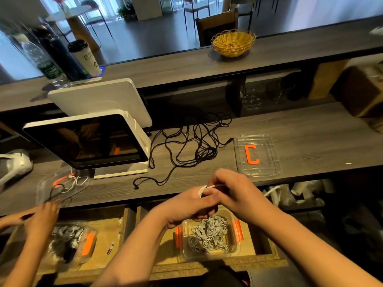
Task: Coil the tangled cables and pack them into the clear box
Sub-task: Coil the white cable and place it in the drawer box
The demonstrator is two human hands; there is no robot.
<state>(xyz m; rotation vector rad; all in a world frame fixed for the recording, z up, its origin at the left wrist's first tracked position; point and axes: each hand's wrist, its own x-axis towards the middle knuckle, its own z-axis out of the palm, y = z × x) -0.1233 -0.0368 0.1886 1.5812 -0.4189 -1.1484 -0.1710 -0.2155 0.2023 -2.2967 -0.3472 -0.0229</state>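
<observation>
My left hand (191, 206) and my right hand (234, 192) meet just below the counter's front edge, both curled round a small white cable (204, 188) that shows between the fingers. Directly beneath them a clear box (232, 250) with orange clips sits in an open drawer and holds several grey coiled cables (209, 232). A long tangled black cable (192, 148) sprawls over the counter beyond my hands. A clear lid (267, 168) with an orange clip lies to its right.
A white point-of-sale screen (87, 139) stands at the left of the counter. Another person's hands (41, 214) work at the left over a second clear box (68, 243), near a lid with cables (62, 185). A yellow basket (233, 43) sits on the upper shelf.
</observation>
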